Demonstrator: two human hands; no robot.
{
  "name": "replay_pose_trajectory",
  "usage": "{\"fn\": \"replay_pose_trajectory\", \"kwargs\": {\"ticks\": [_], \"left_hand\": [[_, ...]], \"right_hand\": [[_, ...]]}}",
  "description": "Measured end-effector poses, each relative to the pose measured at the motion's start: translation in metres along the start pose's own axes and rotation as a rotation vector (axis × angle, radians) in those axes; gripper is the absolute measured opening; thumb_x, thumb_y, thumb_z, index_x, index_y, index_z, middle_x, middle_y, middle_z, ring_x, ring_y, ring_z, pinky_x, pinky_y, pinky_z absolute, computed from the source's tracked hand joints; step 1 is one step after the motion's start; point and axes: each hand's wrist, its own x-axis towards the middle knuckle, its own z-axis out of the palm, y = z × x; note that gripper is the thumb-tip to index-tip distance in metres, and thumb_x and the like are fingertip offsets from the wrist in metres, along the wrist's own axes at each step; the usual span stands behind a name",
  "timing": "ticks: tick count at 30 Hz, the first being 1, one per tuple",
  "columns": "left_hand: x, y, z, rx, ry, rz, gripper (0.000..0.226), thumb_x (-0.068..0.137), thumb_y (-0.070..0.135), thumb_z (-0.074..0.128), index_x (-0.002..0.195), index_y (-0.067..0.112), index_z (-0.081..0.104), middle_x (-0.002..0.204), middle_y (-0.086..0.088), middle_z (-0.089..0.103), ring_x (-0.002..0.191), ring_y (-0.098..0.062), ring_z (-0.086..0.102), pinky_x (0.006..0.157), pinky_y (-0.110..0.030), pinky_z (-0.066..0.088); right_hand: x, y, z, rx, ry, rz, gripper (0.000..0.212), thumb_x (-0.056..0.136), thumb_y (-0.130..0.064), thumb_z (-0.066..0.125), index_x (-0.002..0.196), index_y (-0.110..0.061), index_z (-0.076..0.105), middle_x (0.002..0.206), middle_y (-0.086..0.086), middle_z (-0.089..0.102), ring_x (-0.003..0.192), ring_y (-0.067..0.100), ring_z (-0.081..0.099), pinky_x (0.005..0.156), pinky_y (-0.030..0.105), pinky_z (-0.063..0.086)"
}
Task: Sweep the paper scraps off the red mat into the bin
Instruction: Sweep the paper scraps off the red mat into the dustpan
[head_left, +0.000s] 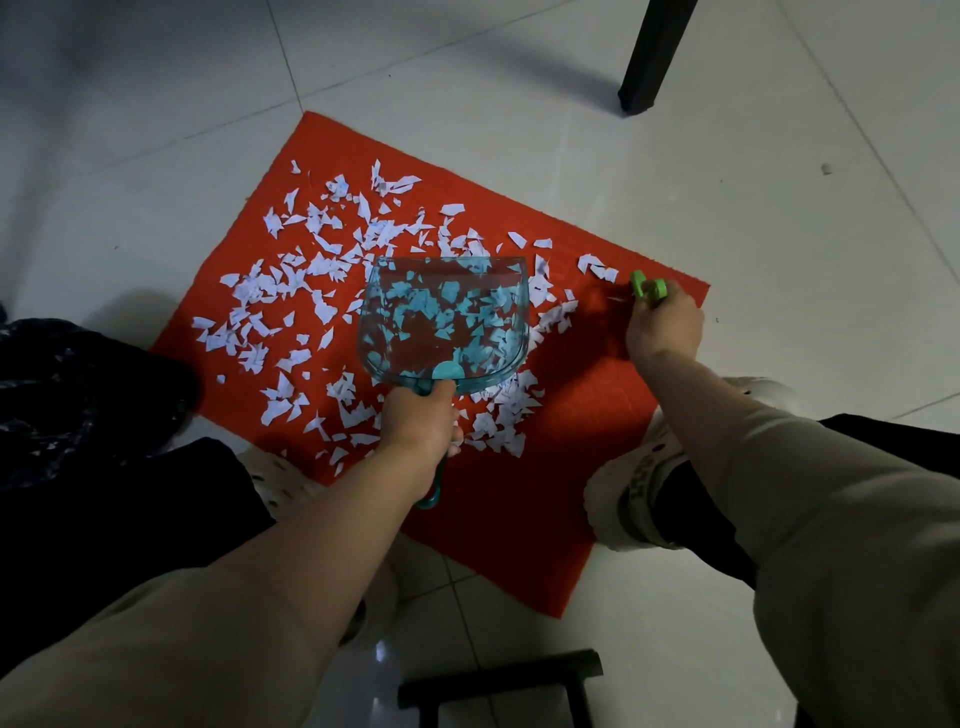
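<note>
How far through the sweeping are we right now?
Barely begun: paper scraps cover most of the red mat. In hand: left hand holds the teal dustpan; right hand grips a green tool. Left: gathering everything; no bin shows.

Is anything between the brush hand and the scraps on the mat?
Nothing visible. The right hand holds a green brush just right of the nearest scraps on the mat, bare mat between. The left hand holds the dustpan over the pile.

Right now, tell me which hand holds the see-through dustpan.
The left hand holds the teal see-through dustpan by its handle, over the paper scraps on the red mat. The right hand grips a green tool instead.
</note>
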Motion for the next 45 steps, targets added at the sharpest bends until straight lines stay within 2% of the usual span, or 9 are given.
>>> {"fn": "replay_pose_trajectory", "kwargs": {"ticks": [5, 12, 17, 24, 28, 31, 35, 41, 45], "left_hand": [[0.003, 0.000, -0.001, 0.013, 0.015, -0.002, 0.023, 0.098, 0.025, 0.052, 0.100, 0.004, 0.062, 0.072, -0.005, 0.054, 0.053, -0.015, 0.050, 0.044, -0.024, 0.042], [0.002, 0.002, -0.001, 0.007, 0.021, 0.017, 0.028, 0.099, 0.025, 0.052, 0.108, 0.000, 0.063, 0.071, -0.005, 0.052, 0.049, -0.014, 0.047, 0.041, -0.022, 0.040], [0.004, 0.002, -0.002, -0.006, 0.025, 0.018, 0.027, 0.099, 0.026, 0.052, 0.105, 0.002, 0.063, 0.069, -0.003, 0.053, 0.048, -0.012, 0.047, 0.038, -0.020, 0.040], [0.007, 0.002, -0.002, -0.034, 0.024, 0.003, 0.020, 0.099, 0.022, 0.052, 0.098, 0.004, 0.060, 0.069, -0.004, 0.050, 0.049, -0.014, 0.045, 0.040, -0.022, 0.039], [0.007, 0.001, -0.001, -0.042, 0.028, -0.012, 0.020, 0.099, 0.022, 0.052, 0.099, 0.004, 0.060, 0.070, -0.004, 0.050, 0.051, -0.014, 0.046, 0.042, -0.023, 0.040], [0.007, 0.002, -0.001, -0.037, 0.035, -0.005, 0.021, 0.099, 0.022, 0.053, 0.101, 0.003, 0.061, 0.070, -0.004, 0.051, 0.050, -0.014, 0.046, 0.042, -0.023, 0.040], [0.006, 0.001, -0.003, -0.033, 0.031, -0.005, 0.030, 0.099, 0.024, 0.053, 0.110, -0.002, 0.061, 0.071, -0.004, 0.052, 0.048, -0.013, 0.047, 0.042, -0.024, 0.041], [0.010, -0.001, -0.004, -0.022, 0.052, -0.009, 0.030, 0.098, 0.024, 0.053, 0.111, -0.003, 0.062, 0.071, -0.004, 0.054, 0.049, -0.014, 0.049, 0.045, -0.026, 0.043], [0.011, -0.003, -0.005, -0.022, 0.060, -0.014, 0.030, 0.098, 0.025, 0.053, 0.109, -0.001, 0.063, 0.070, -0.004, 0.054, 0.049, -0.014, 0.050, 0.043, -0.024, 0.044]], "right_hand": [[-0.018, -0.011, 0.010, 0.050, -0.165, -0.144, 0.027, 0.095, -0.014, 0.047, 0.111, -0.008, 0.067, 0.095, 0.013, 0.067, 0.082, 0.026, 0.060, 0.072, 0.033, 0.048], [0.001, -0.008, 0.011, 0.152, 0.048, -0.100, 0.030, 0.092, -0.017, 0.045, 0.110, -0.009, 0.068, 0.108, 0.019, 0.065, 0.101, 0.035, 0.059, 0.086, 0.034, 0.044], [0.020, -0.016, 0.007, 0.076, 0.005, -0.055, 0.032, 0.095, -0.015, 0.049, 0.124, -0.009, 0.061, 0.120, 0.018, 0.062, 0.113, 0.035, 0.055, 0.097, 0.040, 0.045], [0.031, -0.023, 0.009, -0.006, -0.143, -0.131, 0.027, 0.093, -0.011, 0.046, 0.110, -0.007, 0.066, 0.104, 0.018, 0.068, 0.096, 0.036, 0.062, 0.074, 0.033, 0.047], [0.023, -0.024, 0.007, 0.091, -0.105, -0.163, 0.029, 0.094, -0.015, 0.044, 0.109, -0.007, 0.068, 0.100, 0.013, 0.069, 0.083, 0.026, 0.065, 0.073, 0.020, 0.049], [0.025, -0.021, 0.007, 0.063, 0.017, -0.161, 0.029, 0.093, -0.018, 0.045, 0.108, -0.006, 0.067, 0.104, 0.017, 0.068, 0.097, 0.034, 0.062, 0.081, 0.032, 0.046], [0.029, -0.025, 0.006, 0.024, -0.013, -0.104, 0.029, 0.095, -0.017, 0.047, 0.117, -0.008, 0.062, 0.112, 0.019, 0.064, 0.104, 0.036, 0.058, 0.085, 0.036, 0.046], [0.019, -0.031, 0.020, -0.027, -0.183, -0.170, 0.021, 0.096, -0.018, 0.049, 0.106, -0.006, 0.063, 0.095, 0.013, 0.066, 0.079, 0.027, 0.059, 0.064, 0.033, 0.044], [0.013, -0.027, 0.017, 0.038, -0.125, -0.215, 0.027, 0.095, -0.016, 0.047, 0.112, -0.005, 0.065, 0.098, 0.012, 0.066, 0.083, 0.024, 0.059, 0.071, 0.029, 0.046]]}}
